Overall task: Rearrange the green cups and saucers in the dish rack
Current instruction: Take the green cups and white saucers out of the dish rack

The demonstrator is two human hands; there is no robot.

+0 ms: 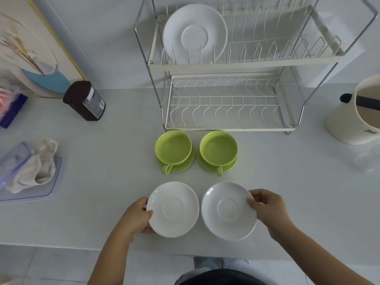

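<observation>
Two green cups stand on green saucers on the white counter just in front of the dish rack (242, 63): the left cup (173, 148) on its saucer (185, 164), the right cup (218, 149) on its saucer (205, 165). Both handles point toward me. Nearer to me, my left hand (136, 217) grips the left edge of a white saucer (173, 209). My right hand (266, 206) pinches the right edge of a second white saucer (229, 210). A third white saucer (195, 34) stands upright in the rack's upper tier. The lower tier (222, 103) holds nothing.
A dark jar (85, 100) stands at the back left beside a framed picture (30, 44). A clear plastic tray with a crumpled cloth (35, 167) lies at the left. A cream container with a black-handled utensil (357, 112) stands at the right. The counter's front edge (61, 246) runs below my hands.
</observation>
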